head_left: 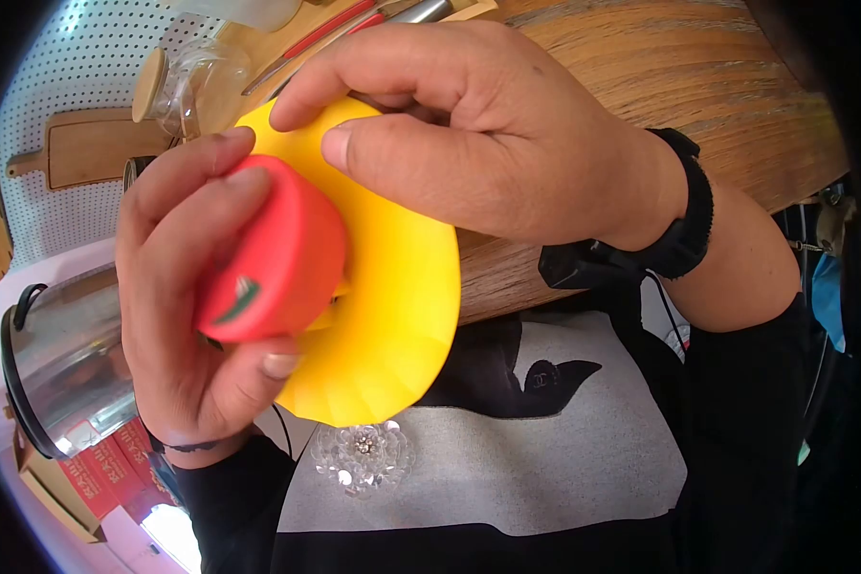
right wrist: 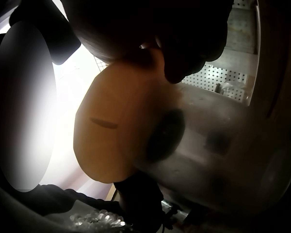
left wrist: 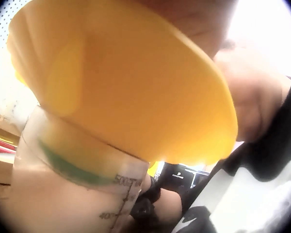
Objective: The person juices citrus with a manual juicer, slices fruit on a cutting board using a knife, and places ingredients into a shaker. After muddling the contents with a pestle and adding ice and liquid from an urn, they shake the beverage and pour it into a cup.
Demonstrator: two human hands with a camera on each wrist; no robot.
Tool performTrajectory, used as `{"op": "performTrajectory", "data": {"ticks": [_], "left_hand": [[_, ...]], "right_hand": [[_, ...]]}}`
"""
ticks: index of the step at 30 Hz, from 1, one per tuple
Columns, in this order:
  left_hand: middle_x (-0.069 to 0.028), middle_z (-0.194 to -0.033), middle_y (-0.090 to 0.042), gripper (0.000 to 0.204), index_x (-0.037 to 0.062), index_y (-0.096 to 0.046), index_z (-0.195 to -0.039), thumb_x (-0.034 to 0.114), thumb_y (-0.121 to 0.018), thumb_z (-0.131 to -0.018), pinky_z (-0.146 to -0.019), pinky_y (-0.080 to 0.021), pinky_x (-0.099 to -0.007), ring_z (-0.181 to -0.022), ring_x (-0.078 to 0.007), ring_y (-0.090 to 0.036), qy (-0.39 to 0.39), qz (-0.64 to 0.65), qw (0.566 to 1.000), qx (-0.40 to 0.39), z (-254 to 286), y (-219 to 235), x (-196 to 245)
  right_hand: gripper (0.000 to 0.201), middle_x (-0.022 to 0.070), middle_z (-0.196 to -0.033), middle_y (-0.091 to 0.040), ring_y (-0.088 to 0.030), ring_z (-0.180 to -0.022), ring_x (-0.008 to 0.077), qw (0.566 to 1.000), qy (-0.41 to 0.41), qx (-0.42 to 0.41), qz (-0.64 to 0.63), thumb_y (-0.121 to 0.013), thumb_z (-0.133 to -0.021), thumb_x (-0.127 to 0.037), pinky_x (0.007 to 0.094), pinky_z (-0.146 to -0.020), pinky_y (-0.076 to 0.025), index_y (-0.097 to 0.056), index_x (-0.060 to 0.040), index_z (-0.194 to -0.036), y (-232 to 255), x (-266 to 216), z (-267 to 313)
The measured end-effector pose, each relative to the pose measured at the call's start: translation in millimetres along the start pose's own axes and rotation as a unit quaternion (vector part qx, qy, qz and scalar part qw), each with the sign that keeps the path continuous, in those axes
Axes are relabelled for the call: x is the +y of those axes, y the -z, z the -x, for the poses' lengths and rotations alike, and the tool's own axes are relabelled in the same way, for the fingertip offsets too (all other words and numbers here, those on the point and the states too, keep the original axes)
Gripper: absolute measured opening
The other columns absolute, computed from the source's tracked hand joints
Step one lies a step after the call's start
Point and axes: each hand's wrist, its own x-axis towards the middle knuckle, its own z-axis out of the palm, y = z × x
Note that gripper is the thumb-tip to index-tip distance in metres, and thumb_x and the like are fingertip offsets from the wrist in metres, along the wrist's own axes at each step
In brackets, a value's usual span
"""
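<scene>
My left hand grips a red round cap-like piece with a green mark on its face, fingers over the top and thumb below. Behind it spreads a yellow disc with a scalloped rim. At its upper edge my right hand pinches the disc between thumb and index finger; the other fingers are partly hidden. The left wrist view shows the disc's underside above a translucent measuring cup with printed marks, something green showing through its wall. In the head view the cup is hidden behind the disc.
A wooden table lies beyond the right hand. Toward the left stand a glass jar, a cutting board, a steel pot and red boxes. Red-handled tools lie at the top.
</scene>
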Motion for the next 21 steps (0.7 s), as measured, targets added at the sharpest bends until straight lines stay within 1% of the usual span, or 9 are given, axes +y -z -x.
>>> {"op": "performTrajectory", "data": {"ticks": [1, 3, 6, 10, 12, 14, 16, 18, 21], "left_hand": [[-0.0217, -0.134, -0.048, 0.069, 0.0064, -0.045, -0.135, 0.051, -0.061, -0.085, -0.103, -0.041, -0.0403, -0.122, -0.0322, -0.051, 0.0, 0.0, 1.0, 0.0, 0, -2, -1], [-0.0207, -0.133, -0.049, 0.065, 0.0075, -0.045, -0.135, 0.044, -0.062, -0.084, -0.103, -0.041, -0.0409, -0.122, -0.0318, -0.052, -0.044, 0.037, 0.997, 0.058, 4, -8, -3], [-0.0198, -0.133, -0.049, 0.065, 0.0087, -0.045, -0.136, 0.04, -0.062, -0.082, -0.104, -0.041, -0.0417, -0.122, -0.0325, -0.051, -0.017, 0.091, 0.989, 0.114, 6, -15, -2], [-0.0186, -0.135, -0.047, 0.065, 0.0085, -0.046, -0.135, 0.044, -0.062, -0.082, -0.104, -0.041, -0.0408, -0.122, -0.0318, -0.052, -0.008, 0.046, 0.995, 0.088, 8, -10, -3], [-0.0184, -0.137, -0.046, 0.066, 0.008, -0.048, -0.133, 0.048, -0.06, -0.083, -0.103, -0.042, -0.0407, -0.122, -0.0316, -0.052, -0.002, 0.004, 0.999, 0.046, 10, -7, -3], [-0.0186, -0.138, -0.045, 0.066, 0.008, -0.049, -0.133, 0.05, -0.06, -0.084, -0.104, -0.042, -0.0414, -0.123, -0.0319, -0.051, 0.012, 0.011, 0.998, 0.058, 12, -8, -1], [-0.0188, -0.138, -0.045, 0.067, 0.008, -0.049, -0.133, 0.052, -0.059, -0.084, -0.104, -0.041, -0.0421, -0.124, -0.0322, -0.05, 0.024, 0.021, 0.997, 0.07, 14, -11, 3], [-0.0196, -0.139, -0.044, 0.067, 0.0085, -0.048, -0.135, 0.053, -0.058, -0.086, -0.106, -0.04, -0.0431, -0.128, -0.0334, -0.047, 0.034, 0.023, 0.991, 0.129, 17, -16, 6], [-0.0204, -0.142, -0.041, 0.067, 0.009, -0.045, -0.139, 0.052, -0.056, -0.088, -0.108, -0.037, -0.0441, -0.131, -0.0347, -0.045, 0.036, 0.02, 0.993, 0.111, 21, -18, 2]], "right_hand": [[0.032, 0.0162, -0.08, -0.066, -0.063, -0.069, 0.0236, 1.0, 0.011, 0.011, 0.003, -0.05, -0.085, -0.02, 0.0313, -0.062, -0.053, -0.067, 0.0042, -0.097, -2, 2, 0], [0.031, 0.0161, -0.08, -0.066, -0.063, -0.069, 0.0234, 1.0, -0.004, 0.014, 0.007, -0.05, -0.085, -0.019, 0.0313, -0.062, -0.053, -0.067, 0.0042, -0.097, -7, 5, -1], [0.031, 0.0158, -0.079, -0.066, -0.062, -0.066, 0.023, 0.998, -0.052, 0.025, 0.022, -0.05, -0.085, -0.018, 0.0313, -0.061, -0.052, -0.067, 0.0042, -0.096, -16, 7, -3], [0.03, 0.0155, -0.078, -0.066, -0.062, -0.065, 0.0224, 0.997, -0.061, 0.011, 0.048, -0.05, -0.085, -0.018, 0.0306, -0.06, -0.052, -0.067, 0.0042, -0.096, -15, 5, -1], [0.029, 0.0153, -0.078, -0.066, -0.062, -0.065, 0.0224, 0.997, -0.052, 0.016, 0.045, -0.051, -0.086, -0.018, 0.0305, -0.06, -0.052, -0.067, 0.0042, -0.096, -17, 8, 0], [0.029, 0.0152, -0.078, -0.066, -0.062, -0.064, 0.0225, 0.998, -0.043, 0.021, 0.042, -0.051, -0.086, -0.018, 0.0305, -0.06, -0.052, -0.067, 0.0042, -0.096, -11, 6, -1], [0.029, 0.0152, -0.079, -0.066, -0.062, -0.065, 0.0227, 0.999, -0.014, -0.028, -0.035, -0.051, -0.087, -0.018, 0.031, -0.06, -0.052, -0.067, 0.0042, -0.097, 7, -5, 0], [0.029, 0.0151, -0.079, -0.066, -0.062, -0.065, 0.0226, 0.999, -0.014, -0.023, -0.029, -0.051, -0.087, -0.018, 0.031, -0.06, -0.052, -0.067, 0.0041, -0.097, 7, -5, 1], [0.029, 0.0147, -0.079, -0.066, -0.062, -0.065, 0.0224, 1.0, -0.013, -0.015, -0.017, -0.051, -0.087, -0.018, 0.031, -0.06, -0.052, -0.067, 0.0039, -0.097, 6, -3, 3]]}}
